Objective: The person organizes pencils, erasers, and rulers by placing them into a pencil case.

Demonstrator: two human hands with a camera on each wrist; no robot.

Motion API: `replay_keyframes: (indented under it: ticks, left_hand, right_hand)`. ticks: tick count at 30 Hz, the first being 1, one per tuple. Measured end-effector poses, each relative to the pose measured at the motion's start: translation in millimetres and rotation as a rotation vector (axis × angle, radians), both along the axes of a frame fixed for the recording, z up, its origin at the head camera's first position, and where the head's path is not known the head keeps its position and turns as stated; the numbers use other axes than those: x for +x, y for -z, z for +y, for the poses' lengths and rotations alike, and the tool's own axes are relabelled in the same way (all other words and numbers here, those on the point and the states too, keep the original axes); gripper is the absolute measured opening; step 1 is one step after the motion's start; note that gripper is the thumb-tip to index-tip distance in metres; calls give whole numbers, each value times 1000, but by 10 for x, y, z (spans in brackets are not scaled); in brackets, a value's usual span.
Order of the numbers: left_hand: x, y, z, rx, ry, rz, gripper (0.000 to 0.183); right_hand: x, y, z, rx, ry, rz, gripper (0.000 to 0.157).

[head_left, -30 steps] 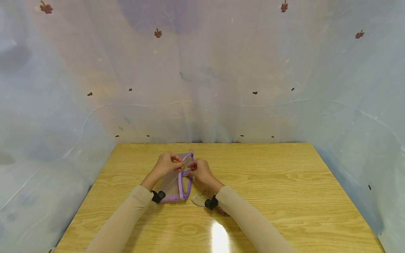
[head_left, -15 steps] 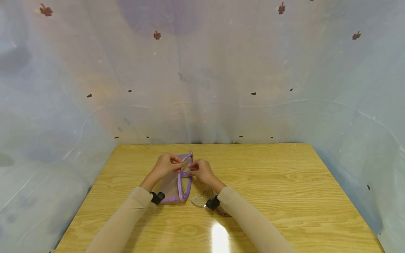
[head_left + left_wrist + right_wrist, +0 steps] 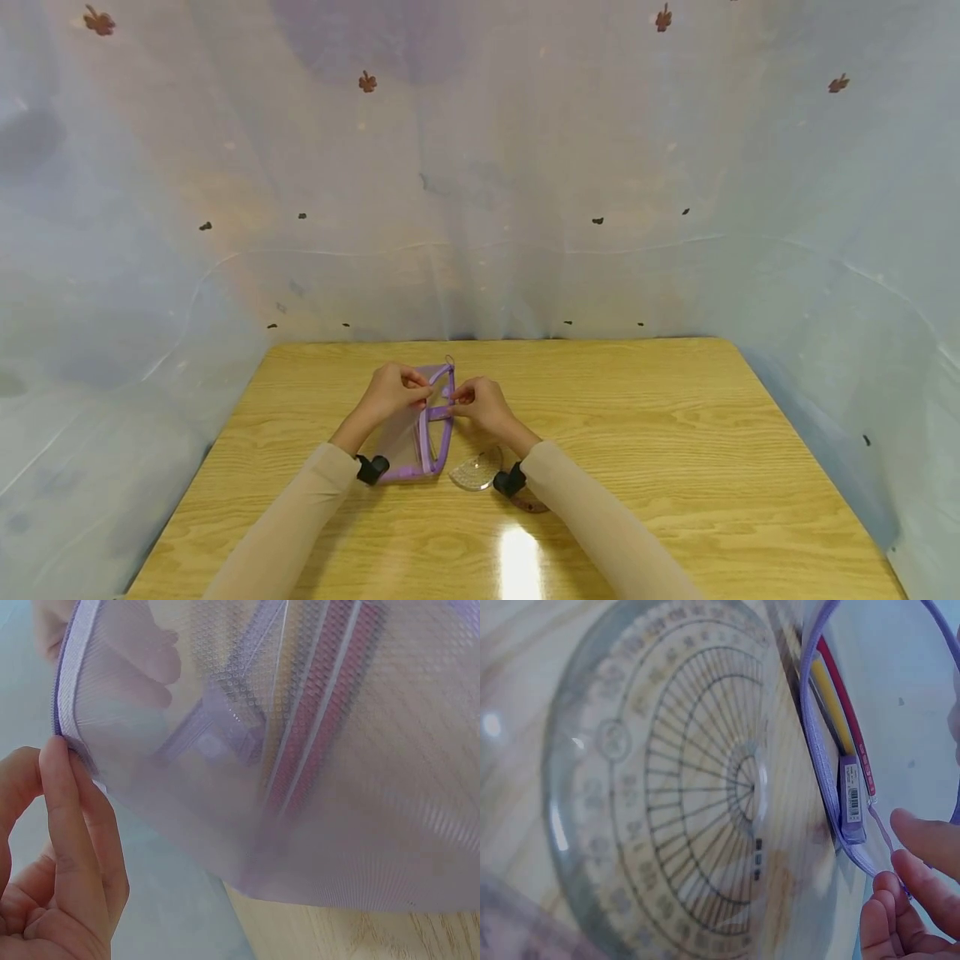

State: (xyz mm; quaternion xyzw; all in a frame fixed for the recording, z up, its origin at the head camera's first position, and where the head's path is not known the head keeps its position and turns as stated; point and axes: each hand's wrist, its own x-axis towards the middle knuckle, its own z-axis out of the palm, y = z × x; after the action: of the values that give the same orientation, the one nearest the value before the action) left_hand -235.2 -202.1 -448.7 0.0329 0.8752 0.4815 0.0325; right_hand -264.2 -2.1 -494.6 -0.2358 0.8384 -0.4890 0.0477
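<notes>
"Purple is edging that pouch (image 3: pixel 397 446). Where is it sitting in the head view?"

"Left of the middle of the table (image 3: pixel 675 467), its mouth gaping to the right. The left hand (image 3: pixel 396 390) is pinching one lip, the right hand (image 3: pixel 482 403) the other. The protractor (image 3: pixel 476 472) is lying near the mouth."

"And from the left wrist?"

"The left hand is gripping the zip (image 3: pixel 66 682). The mesh (image 3: pixel 420 855) is bowing and creasing, so I'm judging it light, soft and floppy."

"Anything stiff inside?"

"Red sticks (image 3: pixel 334 705) are showing through, probably bracing one side a little."

"From the right wrist?"

"The right hand is pinching the rim (image 3: pixel 806 697), with a barcoded piece (image 3: pixel 851 799) resting inside, just beside it. The protractor is looking thin, hard and perhaps brittle."

"Where should hands be holding the pouch?"

"They're choosing well: zip and rim are looking firmer, whereas loose mesh would likely be folding and slipping."
</notes>
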Motion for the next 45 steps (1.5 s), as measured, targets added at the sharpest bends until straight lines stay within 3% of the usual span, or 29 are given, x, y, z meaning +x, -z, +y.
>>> replay_keyframes:
  ticks: [17, 28, 45]
  left_hand:
    - [12, -2, 4, 10, -6, 1, 8]
    - [21, -12, 25, 7, -10, 8, 8]
    - [19, -5, 12, 11, -8, 12, 7]
  right_hand:
    - [98, -2, 197, 30, -28, 9, 16]
    - [224, -108, 415, 82, -68, 68, 20]
    - [426, -217, 822, 108, -71, 74, 25]
